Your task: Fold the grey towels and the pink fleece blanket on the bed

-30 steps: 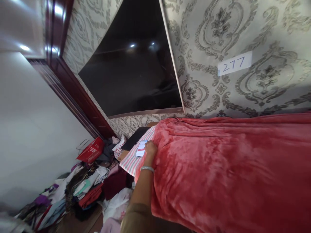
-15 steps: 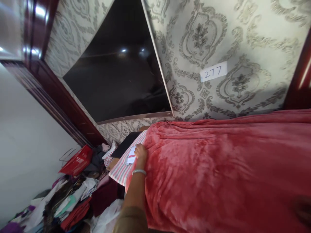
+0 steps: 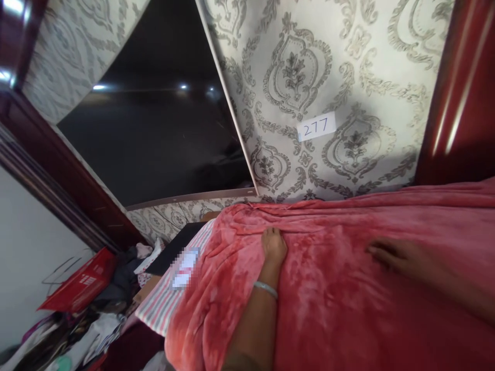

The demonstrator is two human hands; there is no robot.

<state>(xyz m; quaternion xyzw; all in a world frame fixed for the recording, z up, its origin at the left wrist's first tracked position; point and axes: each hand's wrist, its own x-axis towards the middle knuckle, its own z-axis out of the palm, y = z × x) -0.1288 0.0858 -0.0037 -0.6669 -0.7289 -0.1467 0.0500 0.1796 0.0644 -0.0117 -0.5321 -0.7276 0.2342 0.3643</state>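
Note:
A plush red blanket spreads across the surface in front of me, with creases toward its left end. My left hand, with a pale bangle at the wrist, rests on its left part near the far edge. Its fingers are curled down into the blanket, at a fold. To the right, my right hand hovers over or lightly touches the blanket, palm down, fingers stretched out and slightly blurred. Left of the blanket, a flat white thing with a red patch, blurred by pixels, lies on a striped cloth.
A large black television is on the patterned wall, beside a paper marked 277. A flat black panel sits behind the striped cloth. At lower left are a red bag and heaped clothes.
My left hand has moved right, from beside the flat white thing onto the blanket. My right hand has come further into view from the lower right. The view has shifted to the right.

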